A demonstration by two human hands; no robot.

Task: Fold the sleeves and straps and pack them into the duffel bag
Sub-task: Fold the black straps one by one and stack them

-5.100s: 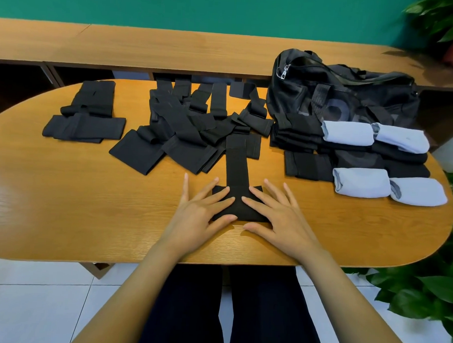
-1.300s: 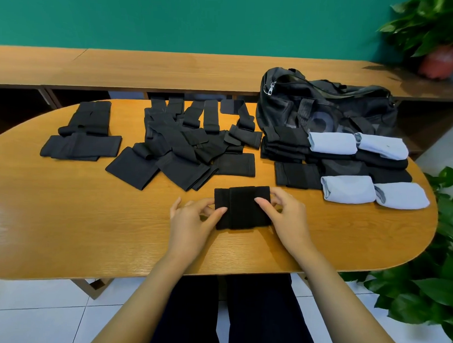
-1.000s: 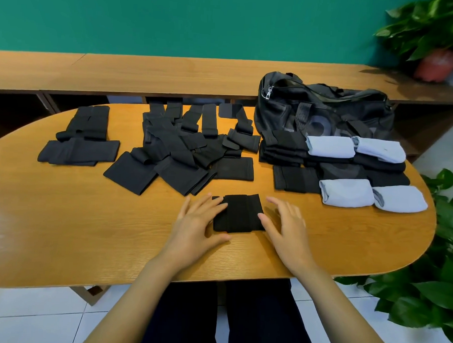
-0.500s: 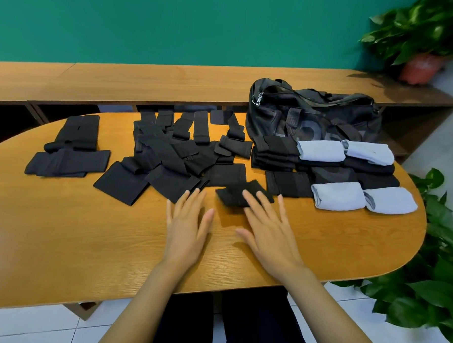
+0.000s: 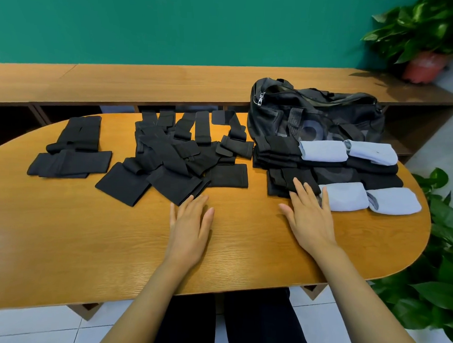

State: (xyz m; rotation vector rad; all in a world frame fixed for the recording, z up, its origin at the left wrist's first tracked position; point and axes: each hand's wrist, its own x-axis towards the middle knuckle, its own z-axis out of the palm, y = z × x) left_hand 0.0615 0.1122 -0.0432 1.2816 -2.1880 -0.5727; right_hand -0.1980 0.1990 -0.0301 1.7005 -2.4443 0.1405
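Note:
A black duffel bag sits at the table's back right. In front of it lie folded black pieces and several rolled light-blue sleeves. My right hand lies flat with straight fingers, its fingertips on a folded black strap at the left edge of that folded group. My left hand rests flat and open on the bare wood, holding nothing, just below a loose heap of unfolded black straps. Another small set of black pieces lies at the far left.
The oval wooden table has a rounded front edge close to me. A long wooden bench runs behind it along a green wall. Potted plants stand at the top right and lower right.
The strap I folded at the table's centre has been pushed right and away by my right hand to the folded group. My left hand let it go and lies flat on the wood.

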